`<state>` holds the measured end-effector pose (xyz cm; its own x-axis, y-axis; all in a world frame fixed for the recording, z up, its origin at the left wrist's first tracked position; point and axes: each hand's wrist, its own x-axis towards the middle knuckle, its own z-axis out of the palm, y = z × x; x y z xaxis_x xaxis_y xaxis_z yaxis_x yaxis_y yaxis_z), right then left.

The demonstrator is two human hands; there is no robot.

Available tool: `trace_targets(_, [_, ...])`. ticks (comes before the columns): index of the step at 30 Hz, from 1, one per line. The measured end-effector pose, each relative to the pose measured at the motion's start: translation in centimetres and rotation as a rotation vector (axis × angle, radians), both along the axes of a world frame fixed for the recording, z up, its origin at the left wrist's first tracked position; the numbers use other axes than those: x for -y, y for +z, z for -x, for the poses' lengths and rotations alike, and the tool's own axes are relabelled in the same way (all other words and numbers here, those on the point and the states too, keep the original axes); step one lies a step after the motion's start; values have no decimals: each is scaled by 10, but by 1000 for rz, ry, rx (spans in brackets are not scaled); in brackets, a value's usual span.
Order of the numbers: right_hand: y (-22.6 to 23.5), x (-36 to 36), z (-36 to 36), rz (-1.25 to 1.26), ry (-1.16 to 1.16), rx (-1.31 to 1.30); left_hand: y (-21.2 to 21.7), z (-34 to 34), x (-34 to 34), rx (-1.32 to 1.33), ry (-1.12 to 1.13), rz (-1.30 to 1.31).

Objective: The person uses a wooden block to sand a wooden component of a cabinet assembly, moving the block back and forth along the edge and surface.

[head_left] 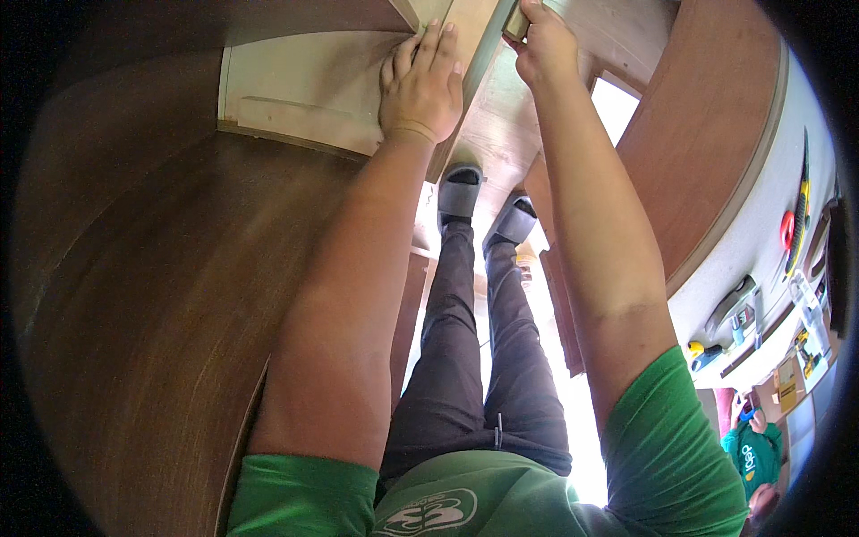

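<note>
My left hand (420, 98) lies flat with its fingers stretched out, pressing on the pale wooden board (471, 20) at the top of the head view. A wooden panel with a light inner face (295, 85) stands just left of that hand. Across the board's long edge, my right hand (548, 46) is closed round a small brownish block (516, 23). The block sits close against the board's edge, but whether it touches cannot be made out. My fingers hide part of it.
A large dark brown board (161, 295) fills the left side. On the right, a curved brown panel (707, 134) borders a white surface (689, 313) with a red-handled tool (787, 231), a grey hand tool (732, 304) and other tools. A person in green (752, 452) works at the lower right.
</note>
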<state>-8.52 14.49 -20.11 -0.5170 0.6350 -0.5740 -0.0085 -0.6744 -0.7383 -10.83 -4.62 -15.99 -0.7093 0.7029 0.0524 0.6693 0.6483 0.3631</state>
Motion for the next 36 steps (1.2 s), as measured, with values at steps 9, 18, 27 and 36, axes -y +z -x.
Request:
trace_targets(9, [8,27,-21,16,5,9,-2,1,-1,-23,-7,9])
trace_targets(18, [39,68,-38,64,-47,35,1,0,1,-25,-4,25])
trace_targets(27, [40,97,-55,60,-20,37,3,0,0,-35,-9,65])
trace_targets(36, [32,137,-81,35,-42,31,1,2,4,-51,-43,24])
